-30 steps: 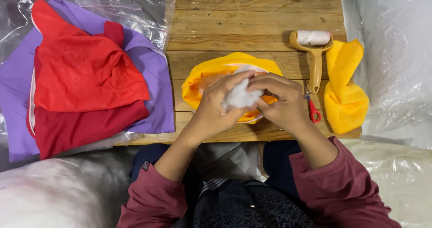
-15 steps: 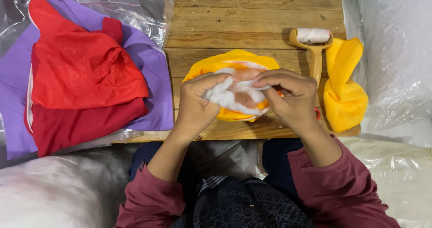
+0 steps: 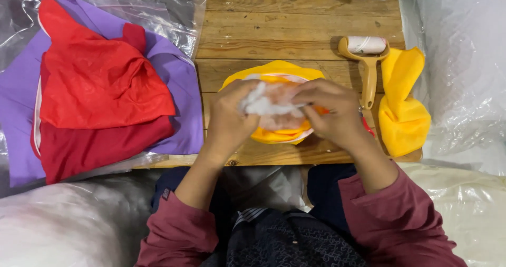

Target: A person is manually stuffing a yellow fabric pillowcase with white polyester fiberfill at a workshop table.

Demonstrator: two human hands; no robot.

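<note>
My left hand (image 3: 229, 117) and my right hand (image 3: 329, 111) both grip a wad of white stuffing (image 3: 269, 104), stretched thin between them. Under the hands lies a yellow fabric cover (image 3: 274, 73) on the wooden table (image 3: 290, 24). The hands are slightly blurred. Red-handled scissors (image 3: 367, 125) peek out just right of my right hand.
A lint roller (image 3: 367, 56) with a tan handle lies at the right, beside a folded yellow cloth (image 3: 403, 106). Red cloths (image 3: 100, 88) on purple cloth (image 3: 179, 82) are stacked at the left on clear plastic (image 3: 158, 8). Plastic-wrapped bags (image 3: 458, 72) flank the table.
The compact wad of stuffing has been pulled apart sideways into a thin sheet between both hands, which have drawn slightly apart over the yellow cover.
</note>
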